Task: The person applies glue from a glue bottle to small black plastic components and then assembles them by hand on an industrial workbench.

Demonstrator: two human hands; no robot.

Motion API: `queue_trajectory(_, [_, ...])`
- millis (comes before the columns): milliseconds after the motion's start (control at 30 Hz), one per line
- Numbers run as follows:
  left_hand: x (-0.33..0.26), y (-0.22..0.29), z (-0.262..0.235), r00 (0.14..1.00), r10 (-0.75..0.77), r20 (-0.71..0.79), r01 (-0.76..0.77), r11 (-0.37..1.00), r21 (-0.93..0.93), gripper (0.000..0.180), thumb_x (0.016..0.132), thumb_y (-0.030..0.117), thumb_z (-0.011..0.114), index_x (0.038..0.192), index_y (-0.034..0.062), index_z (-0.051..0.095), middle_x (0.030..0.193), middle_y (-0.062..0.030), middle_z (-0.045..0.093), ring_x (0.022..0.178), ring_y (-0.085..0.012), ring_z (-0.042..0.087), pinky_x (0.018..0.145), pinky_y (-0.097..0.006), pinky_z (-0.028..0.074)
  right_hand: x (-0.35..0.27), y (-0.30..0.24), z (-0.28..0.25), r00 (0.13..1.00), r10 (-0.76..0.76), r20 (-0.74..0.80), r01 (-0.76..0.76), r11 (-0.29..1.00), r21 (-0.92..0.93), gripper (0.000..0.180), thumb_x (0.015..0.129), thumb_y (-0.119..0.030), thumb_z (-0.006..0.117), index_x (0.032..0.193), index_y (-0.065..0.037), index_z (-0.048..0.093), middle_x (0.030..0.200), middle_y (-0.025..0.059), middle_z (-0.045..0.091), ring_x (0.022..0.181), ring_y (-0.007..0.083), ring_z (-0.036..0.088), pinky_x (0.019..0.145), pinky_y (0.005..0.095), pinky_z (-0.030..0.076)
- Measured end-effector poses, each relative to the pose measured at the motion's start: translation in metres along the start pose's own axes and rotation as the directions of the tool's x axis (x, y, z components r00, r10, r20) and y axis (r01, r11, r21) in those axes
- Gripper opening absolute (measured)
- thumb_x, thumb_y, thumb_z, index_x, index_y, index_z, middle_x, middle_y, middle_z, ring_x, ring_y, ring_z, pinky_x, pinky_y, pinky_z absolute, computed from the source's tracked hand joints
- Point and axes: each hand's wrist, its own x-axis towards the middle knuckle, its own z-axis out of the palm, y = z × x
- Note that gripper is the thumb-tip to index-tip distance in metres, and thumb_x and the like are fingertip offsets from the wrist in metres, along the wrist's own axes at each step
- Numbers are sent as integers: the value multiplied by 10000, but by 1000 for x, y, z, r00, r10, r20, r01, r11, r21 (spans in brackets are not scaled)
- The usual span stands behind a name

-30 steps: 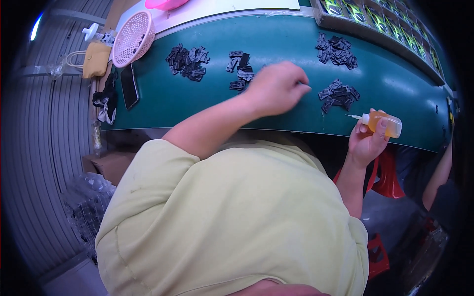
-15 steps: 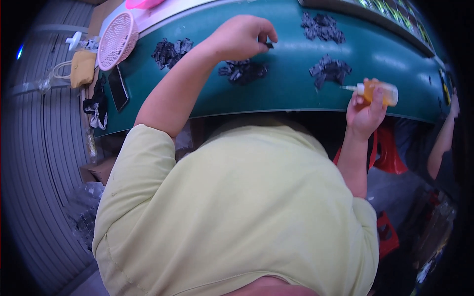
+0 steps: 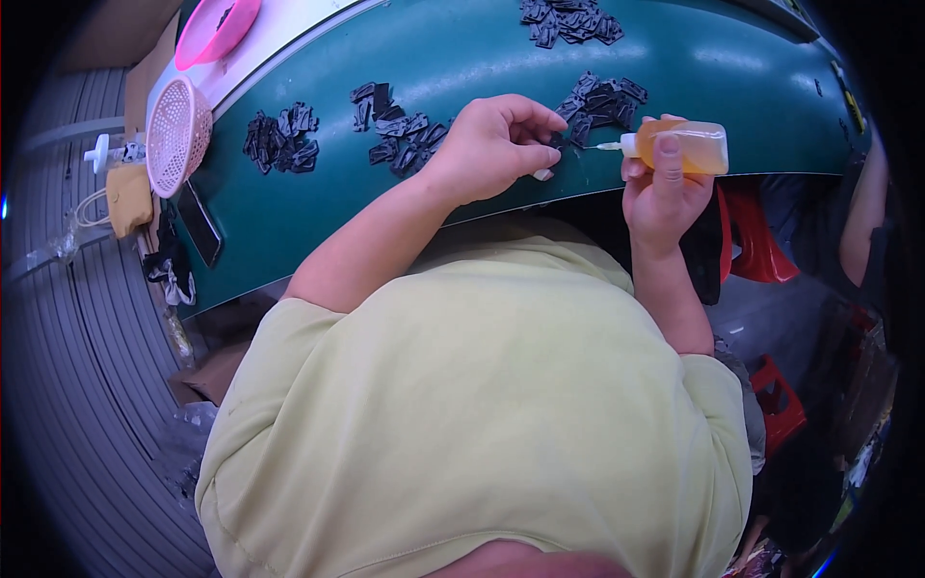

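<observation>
My left hand (image 3: 496, 149) pinches a small black plastic piece (image 3: 556, 143) between thumb and fingers, over the near edge of the green table (image 3: 462, 72). From the right, my right hand (image 3: 665, 193) grips a squeeze bottle (image 3: 699, 146) of amber liquid, tipped on its side. Its thin nozzle points left, close to the black piece; whether the tip touches cannot be made out. Just beyond the nozzle lies a pile of black plastic pieces (image 3: 602, 101). Another pile (image 3: 409, 140) spreads left of my left hand.
More black pieces lie in a far pile (image 3: 570, 21) and a left pile (image 3: 281, 138). At the left stand a pale pink mesh basket (image 3: 180, 135) and a bright pink basin (image 3: 220, 34), near a phone (image 3: 199, 223). Another person's arm (image 3: 864, 212) shows at the right, by red stools (image 3: 756, 231).
My left hand has come right and nearer to me with the black piece. The bottle has moved left, so its nozzle is now close to that piece. The view has shifted too.
</observation>
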Motion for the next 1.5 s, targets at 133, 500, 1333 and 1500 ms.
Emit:
queue_trajectory(133, [2,4,-1,999,-44,27,43,999,14,278,776,-45,680,1042,-55,599,789,-58,602,691,-114,626,633,-228,536,-1,5,4,995,-79,68,87,989,-119,249,855,-136,668,1024,-1,545,820,82,623,560,89,541,490,188,433])
queue_trajectory(500, [5,5,-4,998,-53,37,52,998,31,248,772,-35,689,1001,-62,598,757,-82,630,641,-115,630,604,-223,536,1,11,4,987,-102,127,125,975,-184,233,846,-115,676,1006,8,559,809,86,638,579,92,569,511,194,461])
queue_trajectory(1333, [6,10,-1,994,-107,-17,106,994,-29,205,800,0,668,987,-62,611,775,-104,651,670,-147,662,606,-236,555,0,5,-3,982,23,189,-12,998,-56,269,843,-148,683,1041,-19,554,882,93,618,632,107,590,515,189,476])
queue_trajectory(1500, [6,9,-1,995,-101,-22,100,995,-26,215,798,6,669,990,-68,607,783,-107,652,665,-147,662,606,-232,555,-1,7,-5,976,30,214,-10,995,-97,264,835,-130,692,1039,-22,564,891,89,622,647,101,599,523,184,480])
